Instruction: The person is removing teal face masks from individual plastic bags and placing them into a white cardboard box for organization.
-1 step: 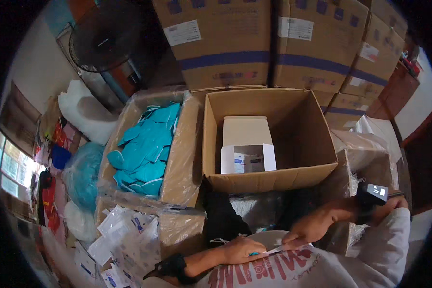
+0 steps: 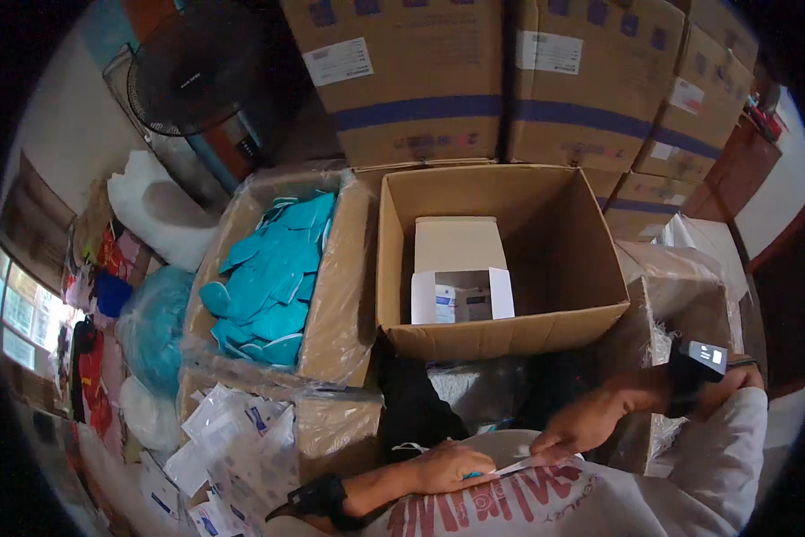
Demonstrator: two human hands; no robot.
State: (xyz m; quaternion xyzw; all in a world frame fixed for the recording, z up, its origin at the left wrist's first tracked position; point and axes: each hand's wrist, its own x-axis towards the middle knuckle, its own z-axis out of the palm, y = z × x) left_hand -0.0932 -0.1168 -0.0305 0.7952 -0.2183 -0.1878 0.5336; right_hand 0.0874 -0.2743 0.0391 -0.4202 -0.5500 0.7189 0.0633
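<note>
Low in the head view, close to my body, both hands work together. My left hand [image 2: 451, 467] is closed, with a bit of teal face mask [image 2: 473, 474] peeping out by its fingertips. To its right my right hand [image 2: 570, 434] pinches a thin white piece [image 2: 515, 466], seen nearly edge-on, which stretches across to the left hand. Whether this is a packet or part of the mask I cannot tell. Behind them is the pale round rim [image 2: 501, 441] of something on my lap. Teal face masks [image 2: 281, 273] fill a plastic-lined carton on the left.
Ahead stands a large open carton [image 2: 510, 336] holding a small white box [image 2: 459, 243] with packets. White printed packets [image 2: 232, 438] lie at lower left. A plastic-lined carton [image 2: 684, 295] stands right. Stacked cartons [image 2: 420, 80] line the back; a fan [image 2: 183, 80] stands far left.
My right hand has shifted very slightly to the right, still pinching the white piece. The left hand stays in place.
</note>
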